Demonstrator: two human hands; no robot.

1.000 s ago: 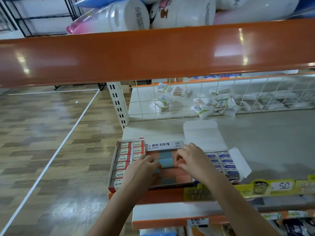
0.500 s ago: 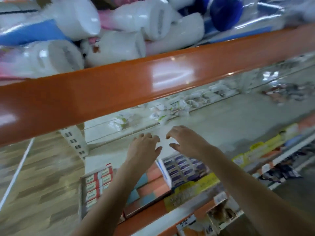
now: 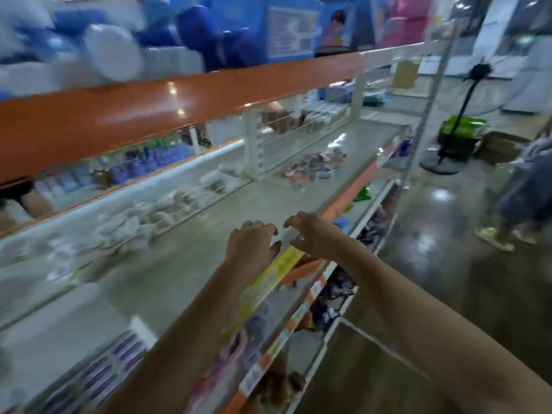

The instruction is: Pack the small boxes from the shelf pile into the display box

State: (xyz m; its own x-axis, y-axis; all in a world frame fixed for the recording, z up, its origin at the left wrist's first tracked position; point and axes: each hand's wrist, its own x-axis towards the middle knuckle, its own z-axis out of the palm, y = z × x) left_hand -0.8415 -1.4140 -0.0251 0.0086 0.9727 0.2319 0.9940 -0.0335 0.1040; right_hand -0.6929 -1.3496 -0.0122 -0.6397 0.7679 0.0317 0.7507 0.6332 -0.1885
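The frame is blurred by motion. My left hand (image 3: 249, 245) and my right hand (image 3: 313, 234) hover side by side over the grey shelf (image 3: 194, 234) near its front edge, fingers loosely curled and holding nothing. A display box with blue-labelled small boxes (image 3: 98, 375) lies at the lower left on the shelf, behind my left forearm. A pile of small colourful packs (image 3: 315, 167) lies farther along the shelf to the right, well beyond both hands.
An orange shelf beam (image 3: 149, 115) runs overhead. White packets (image 3: 125, 225) lie behind a wire divider at the back. A white upright post (image 3: 254, 144) splits the shelf. A person (image 3: 519, 198) and a standing fan (image 3: 457, 115) are in the aisle at the right.
My view has swung to the right along the shelf. Both hands lifted off the red and blue display boxes and moved rightwards, empty.
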